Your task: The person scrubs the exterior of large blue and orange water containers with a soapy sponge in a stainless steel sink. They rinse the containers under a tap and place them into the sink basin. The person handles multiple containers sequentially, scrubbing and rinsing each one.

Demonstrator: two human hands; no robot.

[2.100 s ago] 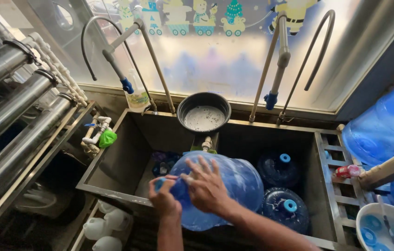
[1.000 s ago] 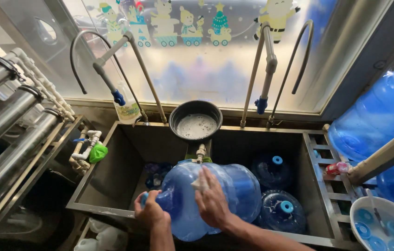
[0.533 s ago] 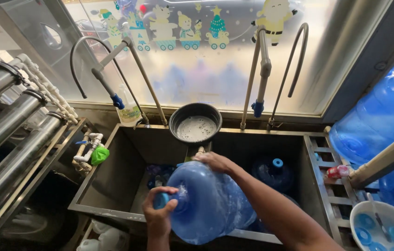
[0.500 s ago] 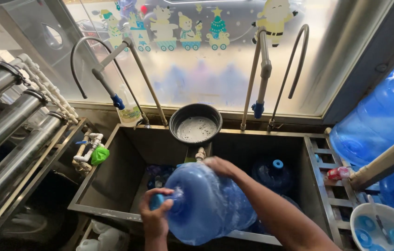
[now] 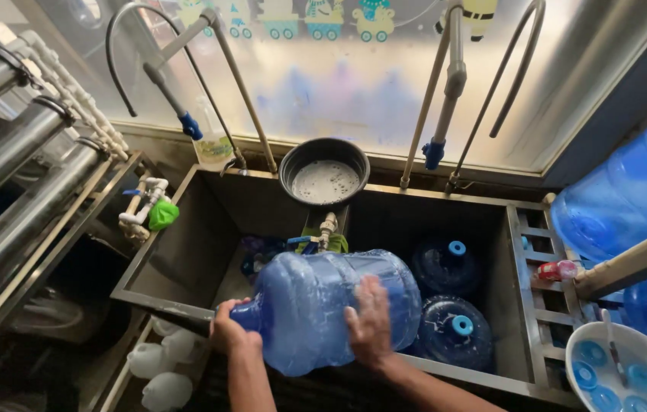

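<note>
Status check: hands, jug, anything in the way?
Left hand gripping the neck of the jug; right hand flat on its side. Jug on its side over the sink. Two capped jugs standing in the sink behind it.

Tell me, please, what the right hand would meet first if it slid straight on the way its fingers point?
Probably only more of the blue water jug: the right hand lies flat on its side, fingers pointing up over its curve.

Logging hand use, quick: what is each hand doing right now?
Left hand: closed around the neck of the blue water jug.
Right hand: open, palm flat on the jug's side.
</note>
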